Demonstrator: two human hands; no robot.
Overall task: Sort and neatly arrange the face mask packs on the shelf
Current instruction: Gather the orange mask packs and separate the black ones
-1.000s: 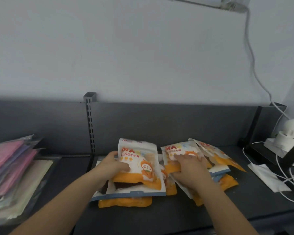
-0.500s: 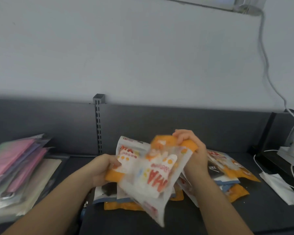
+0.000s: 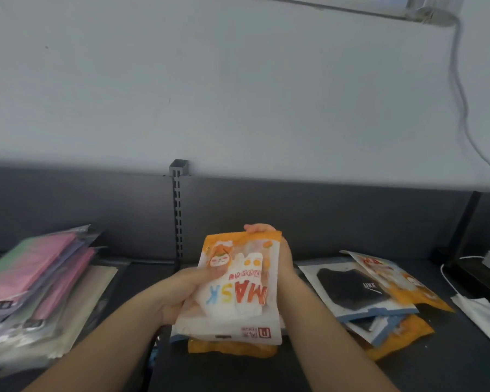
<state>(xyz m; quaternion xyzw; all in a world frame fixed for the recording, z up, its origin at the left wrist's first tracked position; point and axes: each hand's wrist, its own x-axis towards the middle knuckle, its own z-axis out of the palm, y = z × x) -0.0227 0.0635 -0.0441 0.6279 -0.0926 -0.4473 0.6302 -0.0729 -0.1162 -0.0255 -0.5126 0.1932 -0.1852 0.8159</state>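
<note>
On the dark shelf [image 3: 450,363], below a white wall [image 3: 238,80], an orange-and-white mask pack [image 3: 238,290] is held upside down over a small stack [image 3: 232,349]. Its left edge is pinched by the left hand [image 3: 178,292], thumb on its face; the right hand [image 3: 287,261] is curled behind it, fingertips [image 3: 259,228] hooked over the top edge.

Orange-and-white mask pack [image 3: 235,284], dark-grey shelf [image 3: 309,372]
</note>
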